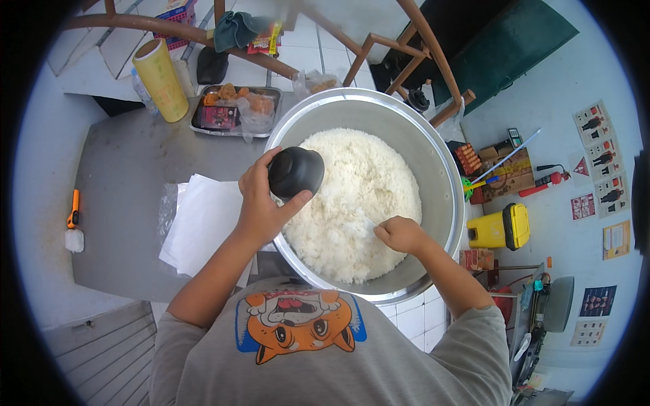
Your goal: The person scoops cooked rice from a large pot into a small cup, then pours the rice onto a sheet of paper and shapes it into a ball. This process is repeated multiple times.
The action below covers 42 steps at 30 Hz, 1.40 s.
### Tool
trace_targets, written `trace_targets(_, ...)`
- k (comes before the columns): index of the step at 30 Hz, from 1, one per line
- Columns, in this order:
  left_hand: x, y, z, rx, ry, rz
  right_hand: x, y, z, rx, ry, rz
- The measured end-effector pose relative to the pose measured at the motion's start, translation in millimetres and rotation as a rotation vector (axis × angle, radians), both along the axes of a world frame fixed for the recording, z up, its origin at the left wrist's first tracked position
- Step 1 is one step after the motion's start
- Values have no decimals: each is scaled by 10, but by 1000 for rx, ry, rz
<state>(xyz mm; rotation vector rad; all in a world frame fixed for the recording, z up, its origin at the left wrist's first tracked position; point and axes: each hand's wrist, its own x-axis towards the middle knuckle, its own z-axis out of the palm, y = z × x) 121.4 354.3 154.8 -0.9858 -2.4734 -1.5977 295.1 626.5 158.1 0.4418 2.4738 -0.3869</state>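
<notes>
A wide metal pot [437, 167] stands before me, with a large mound of cooked white rice [355, 167] inside. Over the pot's left part, my left hand [264, 198] grips a small black bowl [297, 172], tilted so that its base faces up and to the left. The bowl's inside is hidden from me. My right hand [401, 233] is closed around the handle of a pale rice paddle [369, 222]. The paddle's blade lies among the rice, partly covered by it.
Left of the pot, a grey table [127, 157] bears white paper sheets [203, 218], a metal tray [195, 124] of fried food, a yellow roll [160, 81] and an orange cutter [74, 208]. Brown metal railing [203, 36] runs behind. A yellow bin [490, 228] stands at right.
</notes>
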Motion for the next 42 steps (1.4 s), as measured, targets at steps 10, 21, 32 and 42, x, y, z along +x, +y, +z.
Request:
trace_targets(10,230,77,331,521,-605,-285,139,-29,266,-151,234,-267)
trace_targets(21,257,671,418,832,-1614,-409,77,-977,747,376,802,-18)
trace_targets(32,-263,349,302,669,-1224,-282,-30,-39,685,103,408,-243)
trace_targets(42,-202,331,260,879,-1336,-296,-1061,167,-256,390,513,307)
